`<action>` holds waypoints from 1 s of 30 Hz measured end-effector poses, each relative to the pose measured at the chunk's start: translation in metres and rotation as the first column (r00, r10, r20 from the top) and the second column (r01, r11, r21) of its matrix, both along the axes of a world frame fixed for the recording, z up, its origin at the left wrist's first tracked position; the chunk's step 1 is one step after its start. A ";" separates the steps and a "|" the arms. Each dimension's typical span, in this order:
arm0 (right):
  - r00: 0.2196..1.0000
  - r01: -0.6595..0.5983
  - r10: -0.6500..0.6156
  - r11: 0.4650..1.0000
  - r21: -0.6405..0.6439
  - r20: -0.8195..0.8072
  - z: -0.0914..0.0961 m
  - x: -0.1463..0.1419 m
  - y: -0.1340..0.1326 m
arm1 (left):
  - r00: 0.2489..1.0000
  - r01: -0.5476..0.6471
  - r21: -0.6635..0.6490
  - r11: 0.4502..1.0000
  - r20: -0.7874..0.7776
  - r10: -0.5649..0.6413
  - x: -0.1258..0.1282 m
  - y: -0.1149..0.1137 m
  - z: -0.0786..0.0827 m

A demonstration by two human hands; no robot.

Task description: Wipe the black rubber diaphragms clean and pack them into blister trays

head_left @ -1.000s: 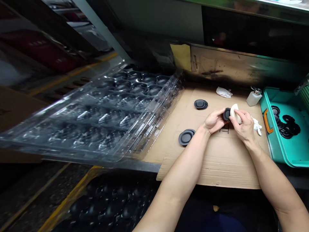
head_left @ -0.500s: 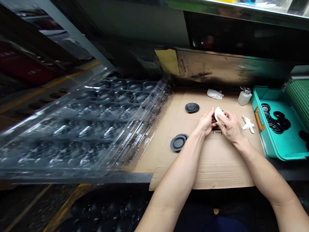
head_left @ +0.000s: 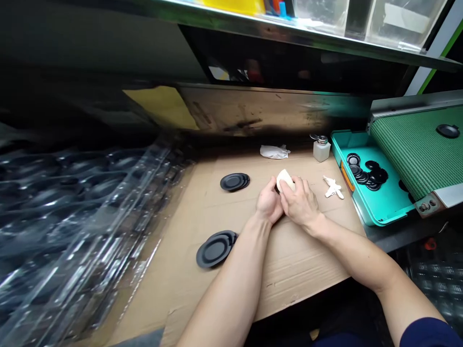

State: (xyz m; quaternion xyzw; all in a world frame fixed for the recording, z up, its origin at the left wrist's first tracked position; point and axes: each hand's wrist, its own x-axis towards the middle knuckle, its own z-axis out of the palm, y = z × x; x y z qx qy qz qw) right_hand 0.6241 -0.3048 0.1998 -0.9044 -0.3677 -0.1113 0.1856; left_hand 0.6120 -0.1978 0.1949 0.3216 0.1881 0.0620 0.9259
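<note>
Above the cardboard sheet (head_left: 304,255), my hands meet. My right hand (head_left: 301,201) pinches a white wiping pad (head_left: 284,178), pressing it toward my left hand. Fingers curled, my left hand (head_left: 268,201) grips a dark round part that is almost wholly covered by the pad and fingers. To the left lies a small stack of black round lids (head_left: 233,182). Closer to me, more black lids (head_left: 214,249) overlap beside my left forearm. A crumpled white cloth (head_left: 275,152) rests behind my hands, and a twisted white scrap (head_left: 333,187) lies to their right.
A pump bottle (head_left: 321,150) stands at the back beside a teal bin (head_left: 383,219) with several black parts. Past it, a green conveyor belt (head_left: 412,144) carries one black part (head_left: 447,130). Stacked clear plastic trays (head_left: 83,241) fill the left. A metal shelf (head_left: 289,41) hangs overhead.
My view has swung right, bringing the conveyor belt into sight and pushing the trays leftward. Both hands stay together, still holding the white pad and the dark part.
</note>
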 end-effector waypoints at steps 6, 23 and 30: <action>1.000 0.025 -0.025 0.999 -0.047 -0.007 -0.004 0.006 -0.003 | 0.998 -0.015 0.039 0.999 -0.067 0.017 0.000 -0.003 -0.001; 0.999 0.024 -0.024 0.999 -0.034 -0.025 -0.006 0.014 -0.005 | 0.998 -0.008 0.013 1.000 -0.062 0.009 0.004 -0.002 -0.008; 0.999 0.017 -0.017 1.000 0.000 -0.049 -0.010 0.011 -0.006 | 0.998 -0.030 -0.001 1.000 -0.047 0.030 0.004 0.004 -0.008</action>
